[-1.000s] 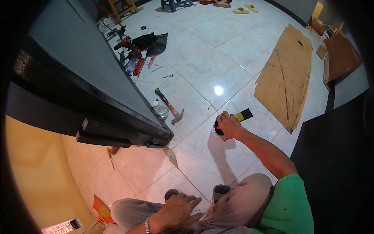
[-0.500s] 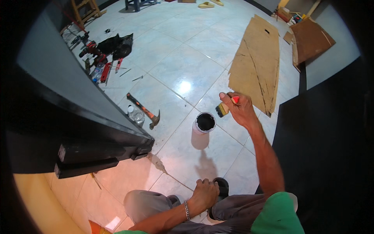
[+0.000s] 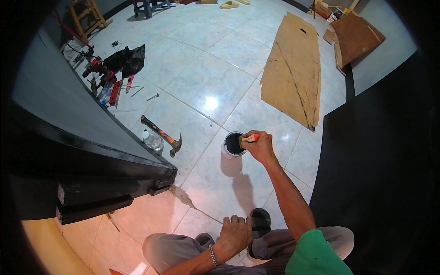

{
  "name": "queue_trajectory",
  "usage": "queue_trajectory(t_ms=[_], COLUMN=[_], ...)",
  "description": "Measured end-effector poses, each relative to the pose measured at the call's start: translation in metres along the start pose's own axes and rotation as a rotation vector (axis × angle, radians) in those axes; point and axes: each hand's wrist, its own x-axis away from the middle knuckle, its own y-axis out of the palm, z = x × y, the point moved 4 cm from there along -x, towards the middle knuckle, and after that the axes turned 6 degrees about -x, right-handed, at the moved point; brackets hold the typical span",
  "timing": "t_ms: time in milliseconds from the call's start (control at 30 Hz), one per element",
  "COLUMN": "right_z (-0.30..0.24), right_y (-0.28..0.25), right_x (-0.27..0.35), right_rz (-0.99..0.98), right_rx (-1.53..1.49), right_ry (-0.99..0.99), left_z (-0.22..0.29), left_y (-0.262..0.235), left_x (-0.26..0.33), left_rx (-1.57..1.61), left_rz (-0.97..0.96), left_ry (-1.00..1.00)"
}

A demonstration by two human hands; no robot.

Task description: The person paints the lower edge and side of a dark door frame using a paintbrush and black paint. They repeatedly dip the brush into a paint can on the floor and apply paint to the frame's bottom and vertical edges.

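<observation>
My right hand (image 3: 260, 145) is closed round a paintbrush (image 3: 250, 138) with a wooden, red-ended handle. The brush's bristle end is at the right inner side of a small white pail (image 3: 233, 156) of black paint (image 3: 233, 143), its tips hidden in the pail. My left hand (image 3: 233, 237) hangs loosely between my knees, above a dark shoe, with a chain bracelet on the wrist. Its fingers are bent and slightly apart, and nothing shows in them. The pail stands upright on the tiles.
At left, a hammer (image 3: 161, 135) and a clear plastic bottle (image 3: 153, 140) are beside a black-edged panel (image 3: 91, 160). Farther off are a drill (image 3: 98, 68), a black plastic bag (image 3: 130, 60) and a ladder (image 3: 87, 18). A brown board (image 3: 293, 73) lies right; a dark panel (image 3: 366, 183) rises beside me.
My right hand has moved left and down with the paintbrush, from beside the pail to its opening. My left hand has barely moved. The view has shifted slightly.
</observation>
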Motion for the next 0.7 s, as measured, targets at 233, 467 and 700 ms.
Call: queue_trajectory(t_ms=[233,467,700], right_z=[0.031,0.0,0.016], right_y=[0.014,-0.006,-0.002], right_x=[-0.009,0.04,0.071], right_rz=[-0.05,-0.052,-0.047], right_rx=[0.119,0.056,0.098], right_ry=[0.045,-0.378,-0.396], left_z=[-0.032,-0.107,-0.139], left_y=[-0.018,0.038,0.031], left_x=[-0.033,-0.129,-0.173], left_rx=[0.275,1.827,2.42], left_rz=[0.057,0.215,0.195], left_ry=[-0.048,-0.369,-0.322])
